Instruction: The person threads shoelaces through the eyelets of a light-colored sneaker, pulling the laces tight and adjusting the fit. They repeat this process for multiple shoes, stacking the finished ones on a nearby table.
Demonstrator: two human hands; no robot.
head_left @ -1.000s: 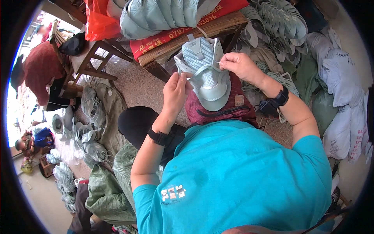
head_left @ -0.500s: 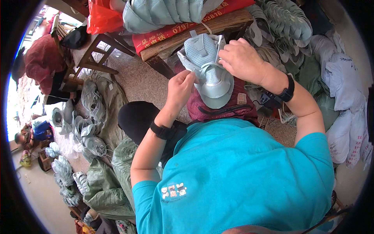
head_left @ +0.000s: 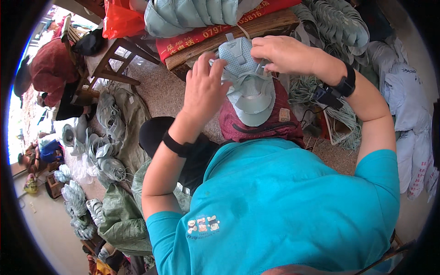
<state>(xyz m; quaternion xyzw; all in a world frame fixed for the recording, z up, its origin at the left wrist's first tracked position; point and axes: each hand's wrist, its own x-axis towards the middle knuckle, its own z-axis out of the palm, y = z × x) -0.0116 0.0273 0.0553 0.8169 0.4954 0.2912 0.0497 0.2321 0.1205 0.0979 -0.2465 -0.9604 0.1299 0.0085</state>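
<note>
A pale grey-green shoe upper [head_left: 250, 98] lies over dark red cloth [head_left: 288, 126] on my lap. Its toe points toward me and its mesh tongue [head_left: 238, 50] stands toward the bench. Pale lace crosses its throat. My left hand [head_left: 205, 85] is at the left edge of the upper, fingers spread and nothing seen in them. At the right eyelet edge my right hand [head_left: 277, 54] is closed in a pinch; what its fingertips hold is too small to make out.
A wooden bench [head_left: 183, 57] with a red cover bears a row of stacked shoe uppers [head_left: 192, 16]. More uppers [head_left: 337, 23] and pale laces [head_left: 346, 130] lie to the right, near white sacks [head_left: 405, 96]. On the left are bagged uppers, a wooden stool [head_left: 110, 68] and a bending person [head_left: 52, 68].
My left hand has let go of the upper's left edge, opened and risen away. The right hand has moved slightly up and left along the eyelet edge. The upper stays in place.
</note>
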